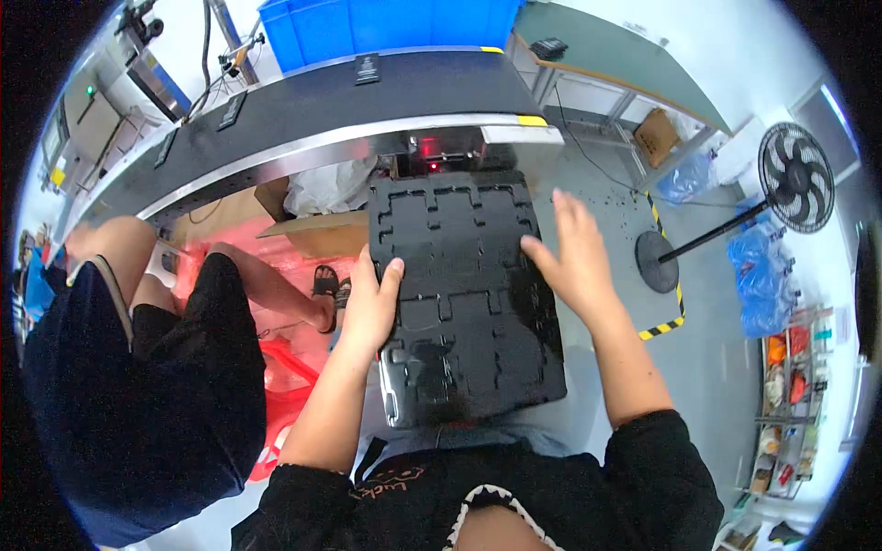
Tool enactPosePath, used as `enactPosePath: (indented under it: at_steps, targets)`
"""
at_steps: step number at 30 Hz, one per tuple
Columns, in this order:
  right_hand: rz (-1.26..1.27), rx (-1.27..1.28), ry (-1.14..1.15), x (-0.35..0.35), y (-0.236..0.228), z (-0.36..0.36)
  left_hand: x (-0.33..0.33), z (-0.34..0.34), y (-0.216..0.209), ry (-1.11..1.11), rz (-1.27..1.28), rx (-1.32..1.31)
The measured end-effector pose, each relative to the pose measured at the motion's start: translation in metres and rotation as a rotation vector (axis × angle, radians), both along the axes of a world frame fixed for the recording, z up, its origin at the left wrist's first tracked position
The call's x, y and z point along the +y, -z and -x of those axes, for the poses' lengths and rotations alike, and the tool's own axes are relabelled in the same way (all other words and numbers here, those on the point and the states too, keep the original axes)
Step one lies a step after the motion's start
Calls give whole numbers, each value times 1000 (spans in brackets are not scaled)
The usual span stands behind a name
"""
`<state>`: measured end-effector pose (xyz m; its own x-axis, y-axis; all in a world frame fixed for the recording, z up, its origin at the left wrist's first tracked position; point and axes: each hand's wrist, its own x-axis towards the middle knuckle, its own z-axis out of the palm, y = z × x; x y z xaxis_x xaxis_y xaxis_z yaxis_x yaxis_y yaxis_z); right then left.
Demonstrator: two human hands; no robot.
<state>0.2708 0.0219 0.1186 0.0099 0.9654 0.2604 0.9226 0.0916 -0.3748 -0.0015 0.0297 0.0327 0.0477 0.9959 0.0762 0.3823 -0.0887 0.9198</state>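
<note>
A shiny black moulded plastic tray (464, 280) with recessed pockets lies in front of me, its far end by the conveyor's frame and its near end at my waist. Against its left edge is my left hand (369, 298), with the thumb over the rim and the fingers along the side, partly hidden. My right hand (581, 262) is at the right edge, fingers spread and raised; its thumb tip is at the rim, and I cannot tell if it touches. No loose part shows in the pockets.
A dark conveyor belt (294, 99) crosses ahead, carrying several small flat black pieces (367, 69). Behind it stands a blue bin (395, 28). A person in dark clothes (147, 367) sits close on my left. To the right are a standing fan (657, 262) and a green-topped table (616, 55).
</note>
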Motion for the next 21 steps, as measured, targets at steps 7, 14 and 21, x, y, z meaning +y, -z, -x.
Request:
enactPosePath:
  at_steps: [7,14,21]
  targets:
    - [-595,-40,-531,206,-49,58,0,7,-43,111,135,353]
    - [433,-320,-450,368,-84,58,83,62,-96,265,-187,383]
    - [199,92,-394,336,-97,7,289,111,-114,21,-667,617]
